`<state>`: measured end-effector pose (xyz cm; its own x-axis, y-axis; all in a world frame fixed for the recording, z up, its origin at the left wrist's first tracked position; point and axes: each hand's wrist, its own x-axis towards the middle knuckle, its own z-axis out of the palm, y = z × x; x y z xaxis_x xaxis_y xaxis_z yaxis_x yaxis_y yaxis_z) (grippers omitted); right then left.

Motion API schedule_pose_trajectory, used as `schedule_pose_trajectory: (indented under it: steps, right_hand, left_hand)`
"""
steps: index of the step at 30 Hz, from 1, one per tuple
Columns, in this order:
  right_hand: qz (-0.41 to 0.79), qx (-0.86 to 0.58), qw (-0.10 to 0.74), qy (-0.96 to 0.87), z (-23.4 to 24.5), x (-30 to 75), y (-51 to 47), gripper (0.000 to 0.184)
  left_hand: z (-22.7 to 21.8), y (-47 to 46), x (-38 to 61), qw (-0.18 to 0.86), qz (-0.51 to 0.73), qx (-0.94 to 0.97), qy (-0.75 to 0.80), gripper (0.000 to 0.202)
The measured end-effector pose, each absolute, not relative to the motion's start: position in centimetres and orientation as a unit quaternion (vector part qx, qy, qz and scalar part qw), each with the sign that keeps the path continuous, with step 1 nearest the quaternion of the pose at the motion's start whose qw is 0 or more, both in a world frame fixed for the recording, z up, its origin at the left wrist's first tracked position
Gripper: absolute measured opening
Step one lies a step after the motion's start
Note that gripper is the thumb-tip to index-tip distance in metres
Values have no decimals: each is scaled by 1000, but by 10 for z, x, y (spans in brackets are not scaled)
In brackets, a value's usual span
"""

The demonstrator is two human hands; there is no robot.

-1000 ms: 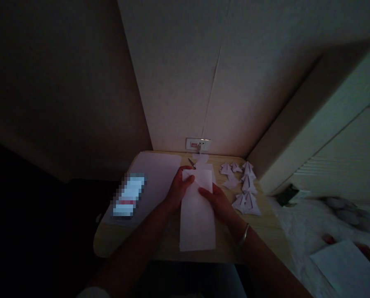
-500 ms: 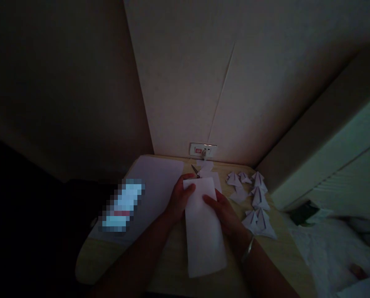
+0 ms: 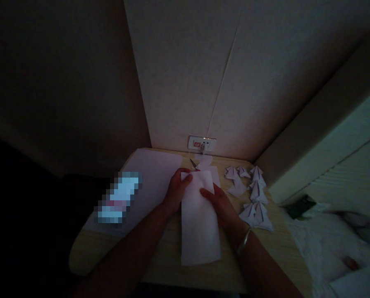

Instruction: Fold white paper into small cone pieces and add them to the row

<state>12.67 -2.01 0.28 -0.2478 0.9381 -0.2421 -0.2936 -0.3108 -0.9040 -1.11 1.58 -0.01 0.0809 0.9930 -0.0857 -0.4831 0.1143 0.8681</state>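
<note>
A long white sheet of paper [image 3: 200,227] is held between my two hands above the table. My left hand [image 3: 177,188] grips its upper left corner, thumb on the front face and fingers behind. On the right edge, a little lower, my right hand [image 3: 222,205] pinches the sheet with the thumb on top. Just beyond the sheet's top edge a dark pointed blade, apparently of scissors [image 3: 193,164], pokes out; the rest is hidden. Several folded white paper pieces [image 3: 258,192] stand to the right of my right hand.
A lit, blurred phone [image 3: 119,198] lies on large white paper [image 3: 155,165] at the left of the wooden table [image 3: 160,265]. Paper scraps [image 3: 205,161] lie near the wall socket [image 3: 201,143]. Right of the table is a white cloth surface [image 3: 311,240] with a dark green packet [image 3: 302,207].
The whole scene has shifted slightly up and left in view. Both hands keep their hold on the paper, which now hangs a little straighter.
</note>
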Motion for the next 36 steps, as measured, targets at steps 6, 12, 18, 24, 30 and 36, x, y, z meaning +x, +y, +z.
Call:
schedule_pose_trajectory:
  steps: [6,12,18,24,30,36]
  right_hand:
    - [684,-424,453,-384,3,126,-17,41]
    - [621,-476,494,-379,-4,130,-10,35]
    - [618,-469,503,-380,-6,129,-9,31]
    - [610,-472,506,-386,-6,128,-10,36]
    - [592,-484,516,-386,-7,131,-10,32]
    - [602,-477,509,-389,-9,130,-12,30]
  left_hand:
    - [-4,17,-11,642,566,364,367,34]
    - [-9,15,-7,662,542,390,341,37]
    - [-8,14,-6,664,571,365,316,33]
    - [-5,14,-5,656,583,346,333,29]
    - [-9,17,-6,613,585,380,370,29]
    - [-12,20,-7,589,603,383,377,26]
